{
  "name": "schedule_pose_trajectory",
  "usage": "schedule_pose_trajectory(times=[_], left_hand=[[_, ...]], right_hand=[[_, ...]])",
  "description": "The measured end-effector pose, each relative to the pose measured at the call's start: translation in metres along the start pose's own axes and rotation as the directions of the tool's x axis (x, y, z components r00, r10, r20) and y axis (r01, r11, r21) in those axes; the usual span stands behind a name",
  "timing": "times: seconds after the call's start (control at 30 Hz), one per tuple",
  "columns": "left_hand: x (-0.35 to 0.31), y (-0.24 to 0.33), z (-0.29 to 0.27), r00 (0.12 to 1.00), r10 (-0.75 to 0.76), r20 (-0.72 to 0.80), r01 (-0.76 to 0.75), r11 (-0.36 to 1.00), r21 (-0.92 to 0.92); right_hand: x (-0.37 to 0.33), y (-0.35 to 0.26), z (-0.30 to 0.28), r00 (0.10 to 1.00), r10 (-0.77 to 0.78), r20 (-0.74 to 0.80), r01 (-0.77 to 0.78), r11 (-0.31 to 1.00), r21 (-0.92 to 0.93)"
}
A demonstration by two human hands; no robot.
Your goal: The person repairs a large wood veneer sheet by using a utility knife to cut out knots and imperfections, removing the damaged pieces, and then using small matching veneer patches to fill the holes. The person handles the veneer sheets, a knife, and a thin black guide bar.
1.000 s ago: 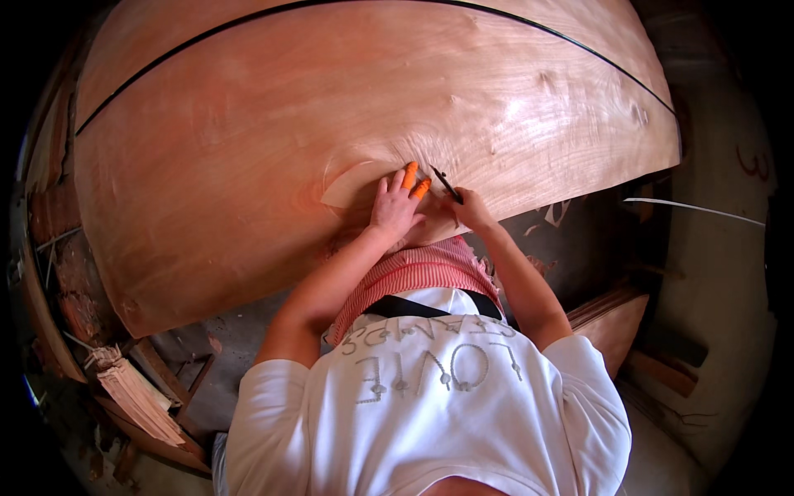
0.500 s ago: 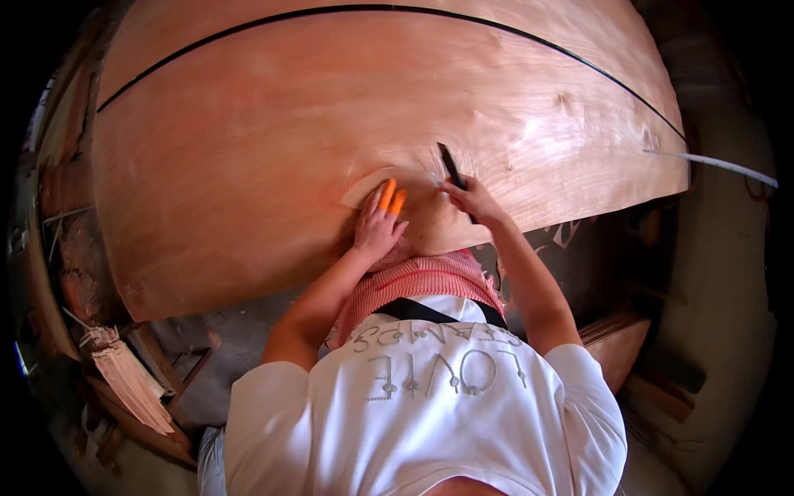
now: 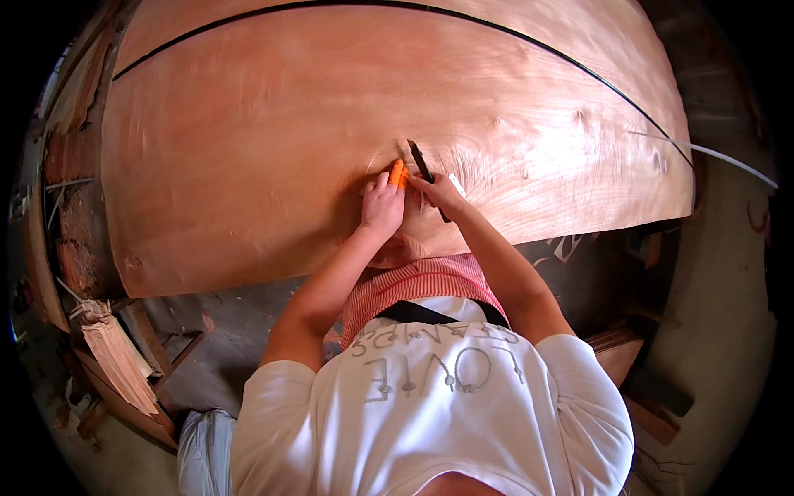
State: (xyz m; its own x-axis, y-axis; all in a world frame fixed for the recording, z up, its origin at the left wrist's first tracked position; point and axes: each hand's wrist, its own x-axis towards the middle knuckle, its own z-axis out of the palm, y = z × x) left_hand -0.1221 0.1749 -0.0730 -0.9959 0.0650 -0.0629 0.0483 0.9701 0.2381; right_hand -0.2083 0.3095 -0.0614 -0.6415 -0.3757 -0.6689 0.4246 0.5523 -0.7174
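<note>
A wide sheet of reddish-tan wood veneer (image 3: 248, 165) lies in front of me, with swirling grain near its front edge. My left hand (image 3: 385, 201) rests on it, two fingers in orange covers stretched out and the others partly bent. Close to those fingertips, my right hand (image 3: 440, 194) is closed around a black utility knife (image 3: 419, 159), held slanting, its upper end pointing away from me. What lies under the left fingers is hidden. A small white piece (image 3: 457, 185) shows beside the right hand; whether it is held cannot be made out.
A thin black strip (image 3: 364, 3) curves across the sheet's far part. At the right, a pale narrow strip (image 3: 728, 161) reaches past the sheet's edge. Stacked veneer pieces (image 3: 120, 355) lie low on the left, and a pale plastic bag (image 3: 205, 455) stands near my left side.
Both hands have come together: the left moved right and slightly away from me, the right moved left with the knife. The loose veneer piece under the left hand is now mostly out of sight.
</note>
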Motion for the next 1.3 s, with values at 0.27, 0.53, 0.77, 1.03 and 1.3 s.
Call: schedule_pose_trajectory(times=[0.27,0.53,0.77,1.03,1.3], left_hand=[[0.004,0.002,0.005,0.994,0.014,-0.112,0.001,0.991,0.132],[-0.036,0.017,0.016,0.947,0.173,-0.271,-0.248,0.929,-0.275],[-0.056,0.039,0.03,0.994,-0.04,-0.105,0.005,0.949,-0.314],[-0.056,0.035,-0.002,0.966,0.201,0.166,-0.22,0.969,0.11],[-0.061,0.012,0.007,0.987,0.079,-0.141,-0.114,0.96,-0.257]], right_hand=[[-0.002,0.004,-0.053,0.98,-0.197,0.009,0.162,0.779,-0.605],[-0.049,0.066,-0.003,0.997,0.073,0.006,-0.073,0.987,0.146],[-0.056,0.085,0.01,0.981,-0.183,-0.061,0.183,0.983,-0.007],[-0.059,0.044,-0.051,0.976,-0.108,0.192,0.193,0.837,-0.512],[-0.089,0.042,-0.04,0.988,0.004,0.153,-0.013,0.998,0.058]])
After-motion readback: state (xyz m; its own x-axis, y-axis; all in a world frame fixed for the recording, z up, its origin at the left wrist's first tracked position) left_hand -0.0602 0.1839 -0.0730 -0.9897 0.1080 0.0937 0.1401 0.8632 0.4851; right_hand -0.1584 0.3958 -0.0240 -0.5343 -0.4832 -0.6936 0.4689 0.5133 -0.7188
